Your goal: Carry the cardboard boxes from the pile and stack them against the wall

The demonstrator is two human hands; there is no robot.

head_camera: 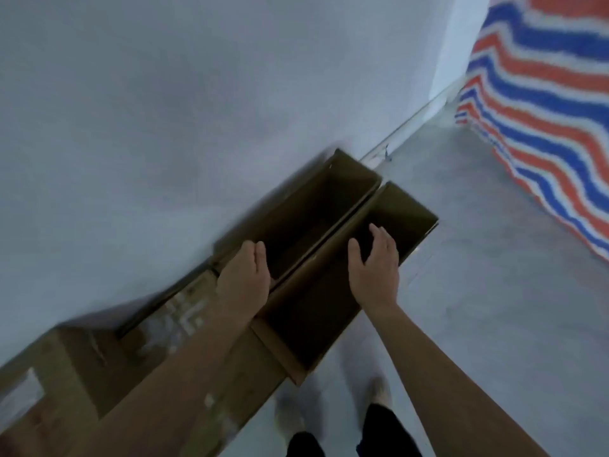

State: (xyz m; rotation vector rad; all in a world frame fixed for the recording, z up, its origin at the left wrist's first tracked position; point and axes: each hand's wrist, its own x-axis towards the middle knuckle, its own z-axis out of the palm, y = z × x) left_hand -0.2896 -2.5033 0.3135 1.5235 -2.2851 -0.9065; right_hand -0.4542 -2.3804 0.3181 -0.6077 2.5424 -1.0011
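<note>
Hiding fingertips of left hand behind wall-side box rim, fingers together, grip unclear. Right hand above outer box, fingers relaxed, thumb apart. Bare floor up to striped tarp.

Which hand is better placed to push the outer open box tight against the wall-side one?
Probably the right hand: it is over the outer box, fingers spread. The left hand rests on the rim of the wall-side box.
</note>
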